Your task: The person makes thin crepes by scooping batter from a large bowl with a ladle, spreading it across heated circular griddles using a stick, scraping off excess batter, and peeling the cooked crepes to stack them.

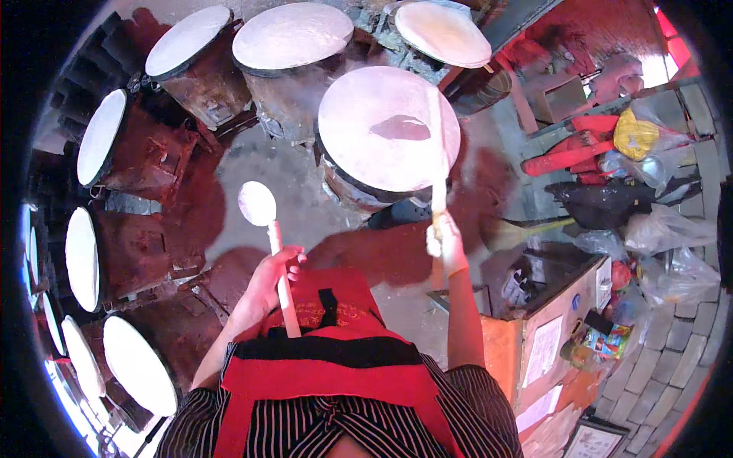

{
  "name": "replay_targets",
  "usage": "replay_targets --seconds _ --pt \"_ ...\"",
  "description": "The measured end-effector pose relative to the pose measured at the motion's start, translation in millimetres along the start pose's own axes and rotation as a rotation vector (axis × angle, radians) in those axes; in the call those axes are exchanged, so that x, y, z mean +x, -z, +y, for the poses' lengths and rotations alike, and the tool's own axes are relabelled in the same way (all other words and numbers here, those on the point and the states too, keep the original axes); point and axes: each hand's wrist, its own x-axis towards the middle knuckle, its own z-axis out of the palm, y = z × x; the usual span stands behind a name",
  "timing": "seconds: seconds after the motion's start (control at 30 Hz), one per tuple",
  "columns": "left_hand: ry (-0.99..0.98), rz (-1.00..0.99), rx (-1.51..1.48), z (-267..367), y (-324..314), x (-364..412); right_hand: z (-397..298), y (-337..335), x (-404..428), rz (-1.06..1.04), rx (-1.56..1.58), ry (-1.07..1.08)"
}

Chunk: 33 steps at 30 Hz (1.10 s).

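A ladle or round-headed paddle with a pale wooden handle stands in my left hand, its white head pointing away from me. My right hand grips the near end of a long, flat, pale stick. That stick reaches over the right part of a round griddle-like plate, which has a white coating with a darker oval patch near the middle. Whether the stick touches the coating cannot be told. The plate sits on a worn, drum-shaped stove in front of me.
Several more drum-shaped stoves with white round tops curve around the front and left. A cabinet with papers on its side stands at right, beside plastic bags, a yellow bag and a broom. A framed sheet lies lower right.
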Motion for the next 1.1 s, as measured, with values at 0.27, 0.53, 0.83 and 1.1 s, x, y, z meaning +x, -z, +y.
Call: replay_targets --seconds 0.27,0.53,0.83,1.1 --pt "-0.071 0.07 0.04 26 2 6 -22 -100 21 0.093 -0.065 0.02" --pt "-0.22 0.113 0.161 49 3 4 71 -141 45 0.671 -0.384 0.956" --pt "-0.173 -0.018 0.154 62 25 6 65 -135 25 0.569 -0.077 0.615" --pt "-0.096 -0.025 0.121 59 31 -4 17 -167 21 0.282 -0.02 0.315"
